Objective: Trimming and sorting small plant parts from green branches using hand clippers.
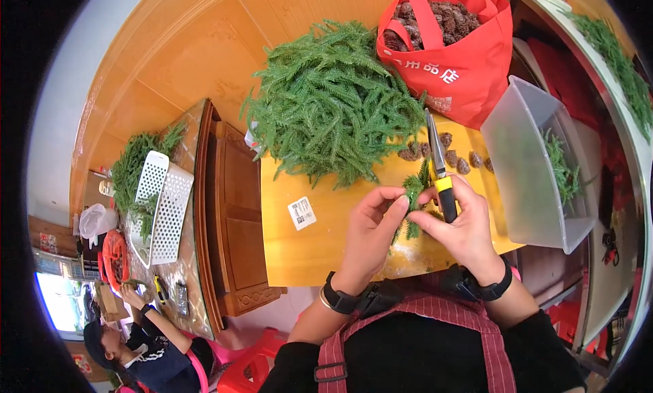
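Observation:
Between my two hands is a small green artificial pine sprig [413, 189], above the front part of a yellow table [299, 247]. My left hand [371, 223] pinches the sprig between thumb and fingertips. With its thumb and fingertips, my right hand [469, 223] meets the sprig from the other side. The same hand also keeps a pair of long-nose pliers [439, 155] with yellow and black handles in its grip, jaws pointing away from me. Several small brown pine cones [463, 166] lie just beyond the right hand. Fingers partly hide the sprig's middle.
A large heap of green sprigs [333, 100] covers the table's far side. Behind it stands a red bag [456, 73] full of pine cones; a clear plastic bin [530, 168] is at right. A white label [302, 213] lies left. Another person [149, 352] works at a side table with a white basket [173, 213].

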Available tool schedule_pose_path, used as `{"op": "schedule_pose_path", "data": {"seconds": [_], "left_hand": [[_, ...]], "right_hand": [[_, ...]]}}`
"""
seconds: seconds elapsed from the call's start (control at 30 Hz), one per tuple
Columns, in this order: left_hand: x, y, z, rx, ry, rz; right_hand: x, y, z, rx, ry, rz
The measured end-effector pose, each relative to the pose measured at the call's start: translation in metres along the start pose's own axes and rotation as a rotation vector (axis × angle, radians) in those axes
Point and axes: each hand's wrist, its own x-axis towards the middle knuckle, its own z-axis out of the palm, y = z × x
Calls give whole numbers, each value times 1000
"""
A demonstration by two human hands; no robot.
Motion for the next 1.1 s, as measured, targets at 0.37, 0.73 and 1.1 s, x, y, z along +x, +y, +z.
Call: {"op": "schedule_pose_path", "data": {"seconds": [0.37, 0.73, 1.1], "left_hand": [[1, 6, 4, 49, 36, -4], [7, -2, -2, -88, 107, -126], [8, -10, -4, 54, 106, -41]], "right_hand": [[-1, 5, -3, 68, -71, 185], [-7, 9, 2, 64, -62, 74], [-13, 9, 2, 3, -40, 12]]}}
